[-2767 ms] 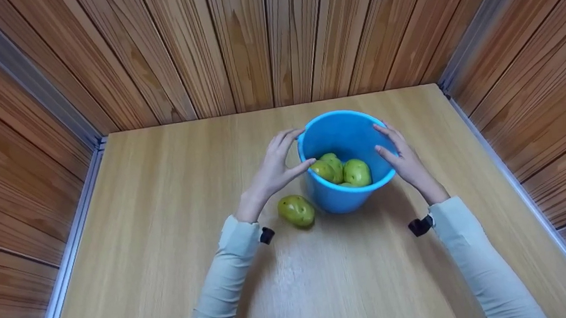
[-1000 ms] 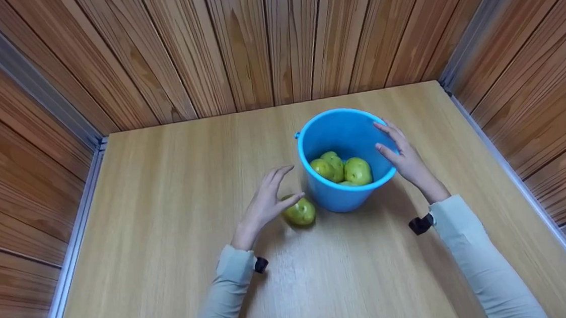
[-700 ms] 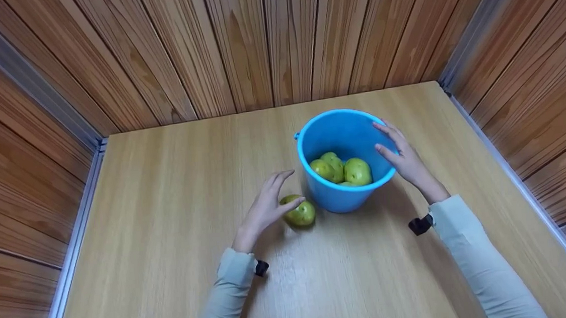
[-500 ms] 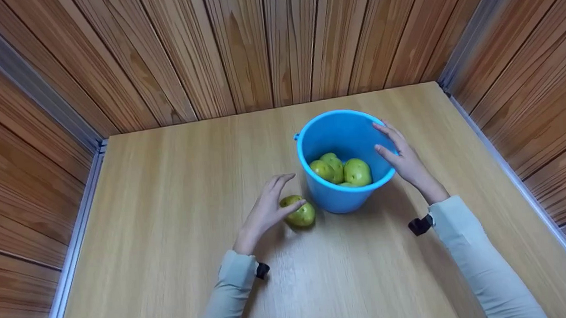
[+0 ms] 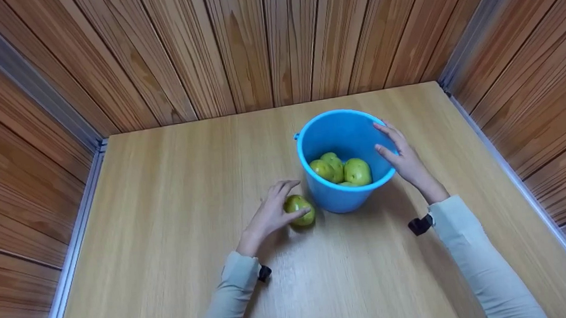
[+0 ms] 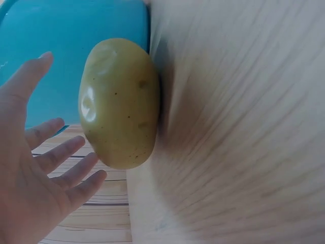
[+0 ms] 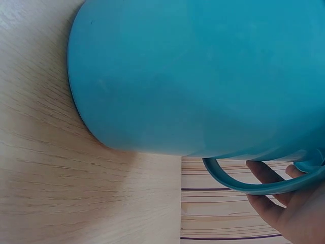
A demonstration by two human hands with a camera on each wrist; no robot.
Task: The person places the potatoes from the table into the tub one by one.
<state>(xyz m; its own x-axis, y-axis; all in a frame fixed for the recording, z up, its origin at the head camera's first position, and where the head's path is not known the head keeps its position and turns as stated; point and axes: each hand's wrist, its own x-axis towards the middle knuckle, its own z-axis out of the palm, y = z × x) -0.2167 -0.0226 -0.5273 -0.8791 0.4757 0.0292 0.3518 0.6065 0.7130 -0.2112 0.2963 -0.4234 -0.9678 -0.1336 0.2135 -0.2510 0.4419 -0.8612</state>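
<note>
A yellow-green potato (image 5: 297,203) lies on the table just left of the blue bucket (image 5: 339,199). My left hand (image 5: 269,214) is beside it, fingers loosely extended and thumb in front of it in the head view. In the left wrist view the potato (image 6: 121,104) fills the middle, with the left hand's (image 6: 28,185) fingers spread around its near side; contact is not clear. At the bucket's right rim, my right hand (image 5: 408,163) holds on, thumb reaching over the edge. The right wrist view has its fingers (image 7: 266,207) by the blue handle (image 7: 238,184).
Several more potatoes (image 5: 357,172) lie inside the bucket. The wooden table (image 5: 176,213) is bounded by a plank wall (image 5: 249,45) behind, plank panels at both sides, and metal rails (image 5: 74,236) along the edges.
My left hand has left the bucket's left rim and come down toward me to the loose potato, edging closer to it most recently. The right hand and bucket stay in place.
</note>
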